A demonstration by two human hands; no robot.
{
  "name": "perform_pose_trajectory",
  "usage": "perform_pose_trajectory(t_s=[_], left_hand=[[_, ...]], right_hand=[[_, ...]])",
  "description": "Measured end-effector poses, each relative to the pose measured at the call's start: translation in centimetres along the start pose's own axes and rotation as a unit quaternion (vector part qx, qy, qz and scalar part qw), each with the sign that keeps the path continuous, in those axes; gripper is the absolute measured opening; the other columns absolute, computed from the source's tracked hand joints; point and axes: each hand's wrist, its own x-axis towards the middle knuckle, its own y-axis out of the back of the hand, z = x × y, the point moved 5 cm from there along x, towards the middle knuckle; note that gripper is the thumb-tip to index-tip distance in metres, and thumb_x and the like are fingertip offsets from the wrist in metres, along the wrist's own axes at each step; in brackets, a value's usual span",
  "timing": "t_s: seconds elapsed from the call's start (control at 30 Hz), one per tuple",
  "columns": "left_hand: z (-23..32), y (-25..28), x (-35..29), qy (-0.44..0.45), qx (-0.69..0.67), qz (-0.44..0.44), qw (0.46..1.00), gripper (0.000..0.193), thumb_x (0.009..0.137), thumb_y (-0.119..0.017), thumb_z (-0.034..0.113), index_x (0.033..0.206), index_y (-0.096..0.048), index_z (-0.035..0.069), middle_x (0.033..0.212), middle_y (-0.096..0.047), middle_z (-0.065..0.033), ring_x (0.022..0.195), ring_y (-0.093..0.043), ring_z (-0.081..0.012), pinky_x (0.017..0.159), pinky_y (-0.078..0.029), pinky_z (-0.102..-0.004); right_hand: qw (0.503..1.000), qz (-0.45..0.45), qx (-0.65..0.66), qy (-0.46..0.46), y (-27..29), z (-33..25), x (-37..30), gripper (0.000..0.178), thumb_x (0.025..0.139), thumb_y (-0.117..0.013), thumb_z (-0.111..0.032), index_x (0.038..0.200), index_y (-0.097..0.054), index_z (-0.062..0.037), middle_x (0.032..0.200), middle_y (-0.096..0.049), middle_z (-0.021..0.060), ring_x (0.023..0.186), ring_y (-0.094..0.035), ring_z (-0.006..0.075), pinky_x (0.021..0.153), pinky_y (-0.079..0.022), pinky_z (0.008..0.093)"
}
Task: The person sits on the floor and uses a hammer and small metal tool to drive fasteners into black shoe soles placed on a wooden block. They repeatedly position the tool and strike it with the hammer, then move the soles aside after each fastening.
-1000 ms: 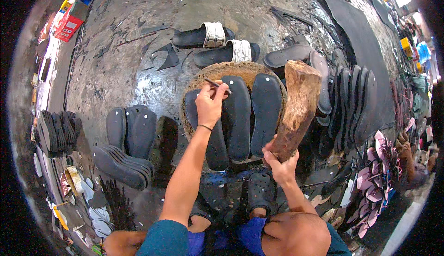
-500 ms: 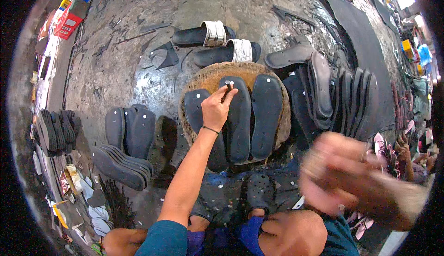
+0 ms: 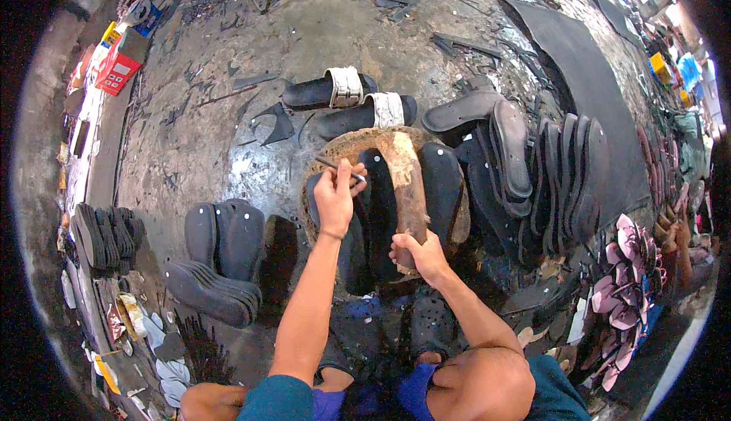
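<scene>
Much of the round wooden block (image 3: 343,145) is covered, its near edge lost in shade behind soles, hands and forearms; of the three black shoe soles across it, the left one (image 3: 352,257) is partly hidden by the left hand (image 3: 335,199), the middle one (image 3: 377,215) loses its right side behind the curved wooden club (image 3: 405,181), and the right one (image 3: 442,189) shows most fully, a white dot near its far end; the dark clogs below the block are hard to make out, and the pink straps (image 3: 615,291) far right of it blur together; the left hand pinches a thin dark rod (image 3: 326,163) between thumb and fingers, above the block's left half, the rod slanting across the grip with one end toward the middle sole, though whether it touches cannot be told; the right hand (image 3: 421,255) is wrapped around the club's near end at the block's near side, the pale, thicker end reaching away from the fist over the block; beyond the block lie two white-strapped slide sandals (image 3: 345,87); left of it, stacked black soles (image 3: 209,291).
</scene>
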Motion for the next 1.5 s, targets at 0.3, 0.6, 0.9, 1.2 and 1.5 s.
perform_pose_trajectory(t_s=[0.3, 0.6, 0.9, 1.2, 1.5], left_hand=[[-1.5, -1.0, -11.0, -0.005, -0.007, 0.018, 1.0, 0.024, 0.101, -0.061, 0.023, 0.104, -0.066, -0.001, 0.095, -0.072, -0.0076, 0.079, -0.066, -0.0117, 0.074, -0.055, -0.0274], [-2.4, 2.8, -10.9, -0.027, 0.209, 0.024, 0.977, 0.025, 0.1, -0.062, 0.019, 0.111, -0.065, -0.003, 0.092, -0.07, -0.0083, 0.083, -0.068, -0.0132, 0.074, -0.059, -0.029], [-2.9, -9.0, 0.9, -0.052, 0.047, -0.117, 0.991, 0.03, 0.096, -0.067, 0.016, 0.116, -0.06, -0.005, 0.094, -0.071, -0.01, 0.086, -0.07, -0.0146, 0.076, -0.059, -0.0287], [-4.4, -11.3, 0.8, -0.124, 0.178, -0.099, 0.971, 0.022, 0.095, -0.07, 0.021, 0.105, -0.067, 0.002, 0.089, -0.073, -0.007, 0.079, -0.069, -0.012, 0.072, -0.057, -0.0287], [-3.3, -12.8, -1.1, -0.334, 0.309, -0.099, 0.885, 0.017, 0.089, -0.073, 0.017, 0.098, -0.07, 0.003, 0.088, -0.071, -0.0146, 0.076, -0.07, -0.0287, 0.065, -0.055, -0.0376]], right_hand=[[0.988, 0.119, -0.041, 0.089, 4.7, -2.6, -2.3, 0.044, 0.082, -0.081, -0.023, 0.113, -0.057, -0.0041, 0.099, -0.065, 0.0051, 0.087, -0.062, 0.0167, 0.079, -0.052, 0.0325], [0.955, 0.167, -0.139, 0.2, 7.4, -7.8, 0.6, 0.047, 0.082, -0.078, -0.021, 0.118, -0.056, -0.0004, 0.102, -0.066, 0.0088, 0.094, -0.062, 0.0192, 0.085, -0.05, 0.0343], [0.965, 0.151, -0.032, 0.214, 8.6, -3.3, -6.5, 0.039, 0.083, -0.075, -0.006, 0.117, -0.054, -0.0039, 0.097, -0.066, 0.0038, 0.087, -0.063, 0.0133, 0.079, -0.052, 0.0291], [0.956, 0.198, -0.073, 0.203, 9.2, -5.6, -11.1, 0.029, 0.083, -0.068, -0.001, 0.109, -0.056, 0.0005, 0.085, -0.064, 0.0074, 0.071, -0.066, 0.0172, 0.066, -0.055, 0.0319], [0.755, 0.045, -0.011, 0.654, 5.6, -18.7, -15.3, 0.067, 0.083, -0.076, -0.027, 0.135, -0.04, -0.0052, 0.101, -0.062, 0.0089, 0.083, -0.064, 0.0241, 0.072, -0.054, 0.0372]])
